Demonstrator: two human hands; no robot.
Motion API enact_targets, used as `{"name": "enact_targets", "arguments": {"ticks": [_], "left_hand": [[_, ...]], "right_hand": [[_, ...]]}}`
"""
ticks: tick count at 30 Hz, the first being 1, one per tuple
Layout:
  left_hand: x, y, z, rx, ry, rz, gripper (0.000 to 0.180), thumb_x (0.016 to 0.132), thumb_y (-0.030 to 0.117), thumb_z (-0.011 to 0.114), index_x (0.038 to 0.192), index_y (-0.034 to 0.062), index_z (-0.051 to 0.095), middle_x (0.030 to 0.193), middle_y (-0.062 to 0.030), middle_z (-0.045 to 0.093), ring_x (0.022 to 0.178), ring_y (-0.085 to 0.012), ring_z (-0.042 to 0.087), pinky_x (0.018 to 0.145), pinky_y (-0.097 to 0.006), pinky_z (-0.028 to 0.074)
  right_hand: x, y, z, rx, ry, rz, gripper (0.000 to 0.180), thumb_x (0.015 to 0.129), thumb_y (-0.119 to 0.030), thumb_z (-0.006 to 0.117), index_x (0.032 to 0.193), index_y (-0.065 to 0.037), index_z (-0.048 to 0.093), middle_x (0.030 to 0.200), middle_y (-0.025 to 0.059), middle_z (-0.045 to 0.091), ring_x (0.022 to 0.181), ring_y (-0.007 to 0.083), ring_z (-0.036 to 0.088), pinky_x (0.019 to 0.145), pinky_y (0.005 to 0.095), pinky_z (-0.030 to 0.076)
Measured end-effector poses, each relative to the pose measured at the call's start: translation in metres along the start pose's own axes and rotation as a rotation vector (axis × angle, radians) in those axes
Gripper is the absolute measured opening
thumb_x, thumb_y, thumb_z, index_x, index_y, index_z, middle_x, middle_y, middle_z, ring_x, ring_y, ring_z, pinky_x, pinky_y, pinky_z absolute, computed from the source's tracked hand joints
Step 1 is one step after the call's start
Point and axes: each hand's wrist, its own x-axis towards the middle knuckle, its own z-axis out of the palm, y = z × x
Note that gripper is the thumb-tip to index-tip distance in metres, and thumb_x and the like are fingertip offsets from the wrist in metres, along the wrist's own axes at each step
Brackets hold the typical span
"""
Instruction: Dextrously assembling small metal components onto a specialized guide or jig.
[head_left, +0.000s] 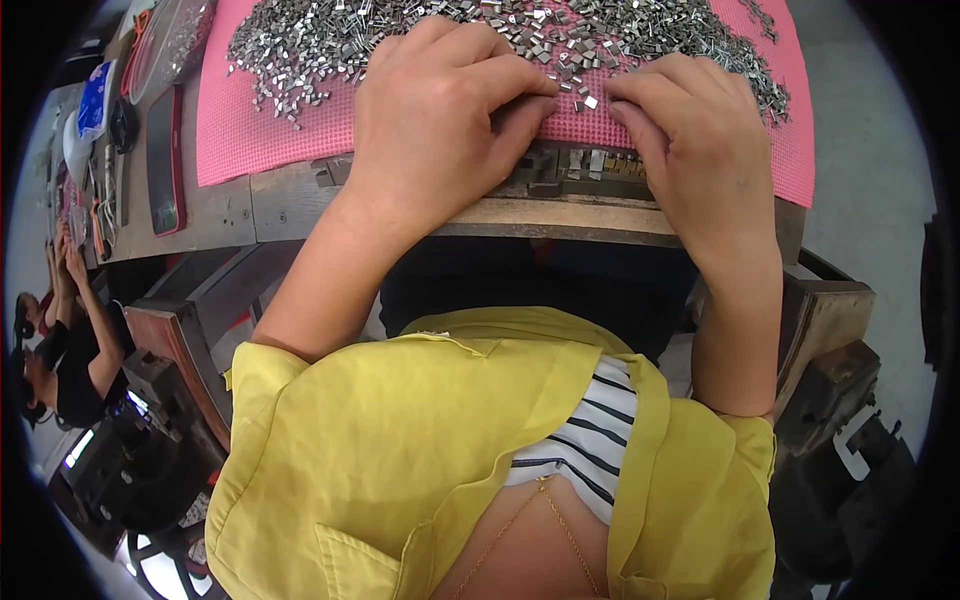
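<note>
Currently, head view: the left hand (435,105) is hovering over the pink mat (265,150), thumb and forefinger tips standing close together; whether they are pinching anything, I cannot tell. The right hand (705,135) is facing it, thumb and forefinger narrowly parted; nothing is clearly showing between them, though a tiny part could be hiding there. One bright metal piece (590,102) is lying between the two sets of fingertips, nearer the right hand's; its long axis is too small to read. Beyond the fingers, a heap of small metal pieces (300,55) is covering the mat, strays lying just past the tips. On the body side of the fingers, a metal block (545,170) is sitting by the table's (570,216) near edge, its long axis running left to right, brass-coloured parts (622,165) showing just beside the right thumb. Well left of the left fingers, a phone (165,160) is lying.
</note>
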Motion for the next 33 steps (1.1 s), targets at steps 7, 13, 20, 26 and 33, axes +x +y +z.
{"name": "enact_targets", "arguments": {"ticks": [7, 13, 20, 26, 33], "left_hand": [[0.004, 0.003, -0.005, 0.010, -0.064, -0.021, 0.015, 0.076, 0.009, 0.084, 0.090, 0.0120, 0.080, 0.085, -0.0021, 0.069, 0.082, -0.0235, 0.063, 0.071, -0.034, 0.049], [0.003, -0.001, -0.003, -0.043, -0.044, -0.016, 0.017, 0.075, 0.007, 0.083, 0.091, 0.0131, 0.081, 0.086, -0.0019, 0.070, 0.083, -0.0234, 0.063, 0.073, -0.035, 0.050], [0.002, 0.001, -0.003, -0.016, -0.031, -0.040, 0.017, 0.073, 0.008, 0.084, 0.089, 0.0135, 0.080, 0.086, -0.0011, 0.070, 0.083, -0.0228, 0.063, 0.074, -0.034, 0.051], [0.002, -0.001, -0.003, 0.000, -0.023, -0.013, 0.017, 0.073, 0.009, 0.085, 0.089, 0.0129, 0.080, 0.085, -0.0013, 0.069, 0.083, -0.0229, 0.063, 0.074, -0.034, 0.051], [0.003, 0.002, -0.003, 0.010, -0.054, -0.023, 0.016, 0.073, 0.009, 0.085, 0.088, 0.0110, 0.079, 0.085, -0.0026, 0.069, 0.084, -0.0245, 0.063, 0.074, -0.035, 0.051]], "right_hand": [[0.008, -0.003, 0.001, 0.014, -0.075, -0.121, 0.016, 0.081, -0.006, 0.075, 0.097, -0.008, 0.073, 0.095, 0.0031, 0.069, 0.091, 0.0259, 0.064, 0.081, 0.0387, 0.046], [0.009, -0.004, 0.003, 0.008, -0.107, -0.095, 0.012, 0.084, -0.008, 0.074, 0.095, -0.008, 0.071, 0.091, 0.0053, 0.066, 0.090, 0.0273, 0.063, 0.081, 0.0392, 0.046], [0.009, -0.003, 0.007, 0.091, -0.070, -0.061, 0.011, 0.085, -0.011, 0.074, 0.095, -0.007, 0.070, 0.091, 0.0061, 0.066, 0.090, 0.0279, 0.063, 0.080, 0.0394, 0.045], [0.007, -0.004, 0.008, 0.091, -0.061, -0.076, 0.011, 0.085, -0.011, 0.075, 0.095, -0.007, 0.071, 0.092, 0.0055, 0.066, 0.090, 0.0272, 0.063, 0.079, 0.0390, 0.045], [0.004, -0.006, 0.017, 0.077, -0.009, -0.057, 0.009, 0.082, -0.006, 0.074, 0.089, -0.009, 0.068, 0.087, 0.0048, 0.061, 0.087, 0.0270, 0.061, 0.079, 0.0394, 0.044]]}}
